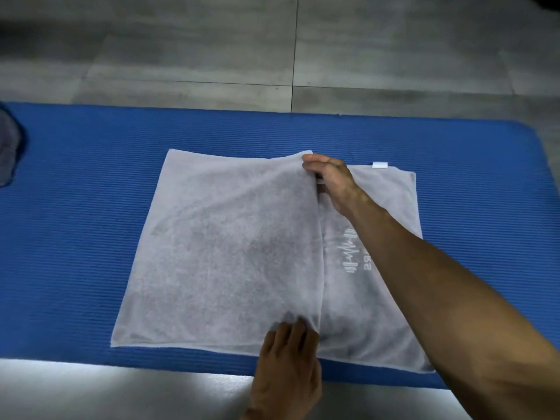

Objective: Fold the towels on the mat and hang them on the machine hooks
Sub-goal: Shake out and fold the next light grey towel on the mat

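right hand (330, 181) pinches the pale grey terry towel's (218, 247) folded far corner; left hand (288, 353) presses flat near the ribbed blue foam mat's (75, 237) front edge. an uneven pull could skew the fold.

Right hand (331, 183) pinching, arm outstretched; left hand (288, 365) pressing flat.

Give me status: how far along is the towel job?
Early. Done: grey towel lies flat on the blue mat, one flap laid across it. In hand: right hand pinches the flap's far corner, left hand holds the near edge. Left: finishing the fold and hanging; no hooks in view. A darker cloth at the mat's left edge looks unfolded.
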A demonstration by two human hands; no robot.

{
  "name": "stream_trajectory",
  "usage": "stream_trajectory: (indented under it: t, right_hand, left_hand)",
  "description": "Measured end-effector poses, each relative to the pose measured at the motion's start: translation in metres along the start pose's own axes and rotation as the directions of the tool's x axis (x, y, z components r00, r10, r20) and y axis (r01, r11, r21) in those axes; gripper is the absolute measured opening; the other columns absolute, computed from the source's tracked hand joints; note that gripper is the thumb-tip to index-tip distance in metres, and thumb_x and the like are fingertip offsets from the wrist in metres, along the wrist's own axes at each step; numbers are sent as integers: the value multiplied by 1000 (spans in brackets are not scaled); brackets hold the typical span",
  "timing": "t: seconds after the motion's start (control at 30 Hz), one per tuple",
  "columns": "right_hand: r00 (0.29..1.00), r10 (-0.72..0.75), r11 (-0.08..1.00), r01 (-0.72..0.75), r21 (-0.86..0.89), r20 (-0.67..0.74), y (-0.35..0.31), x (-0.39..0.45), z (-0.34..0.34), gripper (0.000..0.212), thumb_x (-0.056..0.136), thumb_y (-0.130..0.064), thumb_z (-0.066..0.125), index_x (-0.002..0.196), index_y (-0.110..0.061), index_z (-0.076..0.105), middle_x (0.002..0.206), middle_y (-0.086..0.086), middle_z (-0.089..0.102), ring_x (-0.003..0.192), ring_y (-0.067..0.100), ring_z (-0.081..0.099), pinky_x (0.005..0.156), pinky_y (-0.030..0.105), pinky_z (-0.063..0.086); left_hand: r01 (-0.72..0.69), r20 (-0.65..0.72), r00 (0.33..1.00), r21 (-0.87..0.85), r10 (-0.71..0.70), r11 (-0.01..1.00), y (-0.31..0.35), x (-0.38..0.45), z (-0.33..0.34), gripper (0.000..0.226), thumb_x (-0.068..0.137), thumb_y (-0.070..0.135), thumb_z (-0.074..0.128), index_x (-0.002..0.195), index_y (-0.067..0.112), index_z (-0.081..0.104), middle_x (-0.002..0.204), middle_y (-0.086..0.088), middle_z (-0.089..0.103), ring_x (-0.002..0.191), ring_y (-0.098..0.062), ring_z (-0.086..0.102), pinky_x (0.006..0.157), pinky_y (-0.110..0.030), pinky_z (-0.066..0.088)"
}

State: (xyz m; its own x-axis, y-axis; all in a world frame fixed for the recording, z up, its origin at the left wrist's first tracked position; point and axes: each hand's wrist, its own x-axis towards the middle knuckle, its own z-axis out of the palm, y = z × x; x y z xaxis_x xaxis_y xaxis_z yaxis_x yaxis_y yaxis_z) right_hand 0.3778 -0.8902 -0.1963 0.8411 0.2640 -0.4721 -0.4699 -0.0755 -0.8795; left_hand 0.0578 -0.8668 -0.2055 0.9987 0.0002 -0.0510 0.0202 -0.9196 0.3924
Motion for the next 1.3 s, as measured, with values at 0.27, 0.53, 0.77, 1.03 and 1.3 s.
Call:
stream_trajectory:
  t: [0.27,0.53,0.77,1.03,1.3]
  right_hand:
    - [999,-30,999,31,-38,30,-5,-10,-32,30,86,-11,67,116,-12,69,114,3,67,94,13,62,74,21,51]
    - [990,-122,986,113,-121,-66,-20,-21,-117,20,88,-14,63,100,-22,76,97,-13,71,83,9,64,67,23,50]
    - [989,-30,993,12,-121,-142,-4,-21,-162,18,85,-9,65,97,-19,74,110,-3,70,99,12,63,78,20,49]
    - [952,-10,999,-4,-46,-307,1,-23,-182,24,82,-10,69,106,-14,73,114,2,69,99,13,65,74,20,52]
    - [912,-202,883,11,-470,-358,17,-16,-176,30,85,-10,65,115,-11,66,137,0,50,120,20,54,103,29,44]
  left_hand:
    - [-209,-58,977,-27,207,978,2,-2,-1,32,80,15,60,111,9,66,90,-1,63,75,-19,59,68,-27,47]
    - [-350,-81,937,-223,341,910,65,19,6,6,78,20,68,83,21,66,93,2,65,79,-13,59,60,-22,48]
    - [-421,132,875,-264,465,868,99,40,38,15,88,28,58,100,20,58,106,0,65,88,-11,64,62,-21,53]
    - [-502,139,820,-293,556,814,125,58,38,17,81,33,67,93,25,58,96,6,64,87,-8,61,65,-19,50]
    - [-407,277,801,-399,531,822,116,67,48,15,88,28,62,98,17,62,101,-3,64,91,-20,60,75,-31,49]
